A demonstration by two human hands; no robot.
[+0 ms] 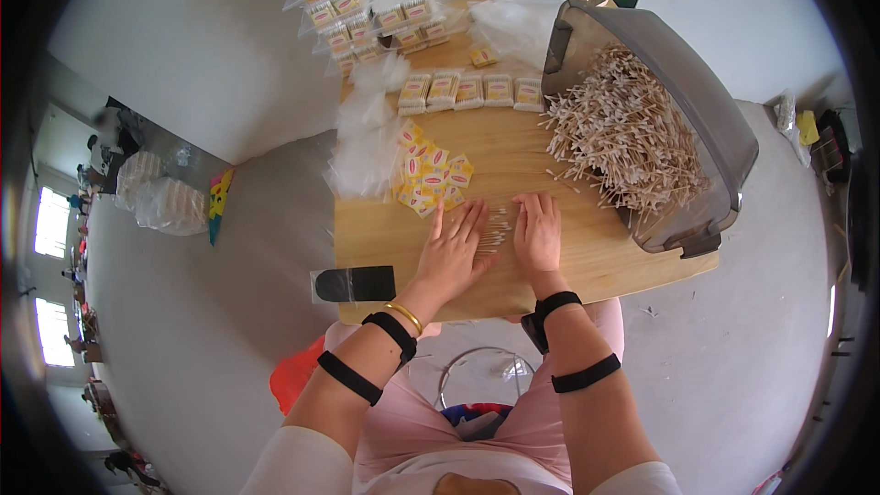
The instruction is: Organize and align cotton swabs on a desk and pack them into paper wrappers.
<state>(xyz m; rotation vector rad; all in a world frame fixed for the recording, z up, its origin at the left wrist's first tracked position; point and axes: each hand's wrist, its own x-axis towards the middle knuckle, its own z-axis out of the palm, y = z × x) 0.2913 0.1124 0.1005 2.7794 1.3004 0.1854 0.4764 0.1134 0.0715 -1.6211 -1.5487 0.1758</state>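
Observation:
A small row of cotton swabs (495,231) lies on the wooden table between my two hands, with their white tips showing on the right side. My left hand (456,246) rests flat over the left part of the swabs, its fingers stretched out and held apart from the thumb. On the other side, my right hand (539,231) stands on the table close to the swab tips. Its fingers are slightly bent and nothing shows in them. Just beyond my left hand is a loose pile of yellow and white printed cards (431,174).
A grey plastic bin (660,64) lies tipped at right, loose cotton swabs (632,133) spilling from it. Packed swab bundles (467,90) line the back, near stacked bagged packs (335,9). Clear bags (367,142) lie left. A black flat item (362,284) sits by the near-left edge.

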